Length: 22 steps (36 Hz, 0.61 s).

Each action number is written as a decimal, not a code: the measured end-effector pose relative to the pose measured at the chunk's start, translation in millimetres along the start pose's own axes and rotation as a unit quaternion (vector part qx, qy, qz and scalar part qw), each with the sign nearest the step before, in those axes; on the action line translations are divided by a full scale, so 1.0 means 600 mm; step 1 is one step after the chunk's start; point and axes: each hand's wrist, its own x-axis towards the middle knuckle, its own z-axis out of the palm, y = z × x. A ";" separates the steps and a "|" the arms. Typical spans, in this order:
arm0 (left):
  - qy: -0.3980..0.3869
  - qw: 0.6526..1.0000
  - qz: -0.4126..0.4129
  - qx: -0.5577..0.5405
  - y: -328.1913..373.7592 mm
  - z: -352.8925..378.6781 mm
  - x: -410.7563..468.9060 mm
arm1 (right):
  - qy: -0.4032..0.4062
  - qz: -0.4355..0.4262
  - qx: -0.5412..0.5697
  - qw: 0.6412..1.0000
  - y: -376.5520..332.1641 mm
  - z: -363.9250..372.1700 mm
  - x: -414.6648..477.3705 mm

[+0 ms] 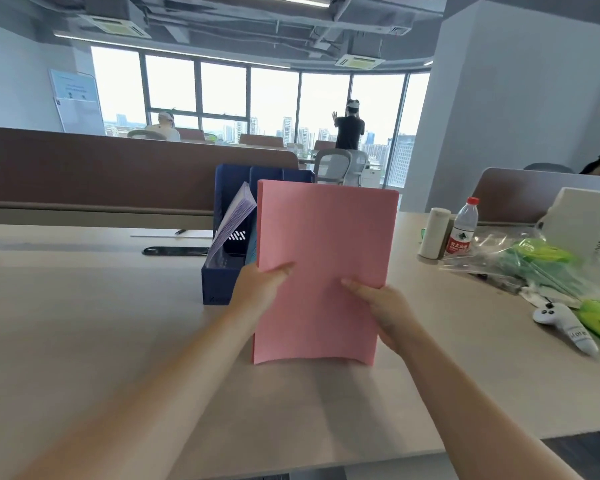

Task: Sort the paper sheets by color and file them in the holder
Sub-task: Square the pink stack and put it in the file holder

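I hold a stack of pink paper sheets (pixel 321 258) upright, its lower edge resting on the table. My left hand (pixel 257 289) grips the stack's left edge, thumb on the front. On the lower right side my right hand (pixel 385 313) grips it, thumb also on the front. Behind the stack stands a dark blue file holder (pixel 222 278) with several compartments. Purple sheets (pixel 231 220) lean in its leftmost compartment. A sliver of teal paper (pixel 252 245) shows in the compartment beside it. The pink stack hides most of the holder's right part.
A light wood table (pixel 101 323) carries everything. At the right are a white cylinder (pixel 433 233), a water bottle (pixel 463 226), clear bags with green items (pixel 534 261), a white controller (pixel 565 323) and a white box (pixel 589 230). A brown divider (pixel 101 168) runs behind.
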 end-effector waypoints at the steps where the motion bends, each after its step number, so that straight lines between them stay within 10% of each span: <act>1: -0.005 1.000 0.006 -0.006 0.004 0.000 0.003 | 0.009 -0.007 -0.001 1.000 -0.003 0.002 0.003; 22: -0.005 1.000 0.001 -0.004 0.006 0.000 0.009 | 0.063 -0.019 0.026 0.997 0.002 0.012 0.021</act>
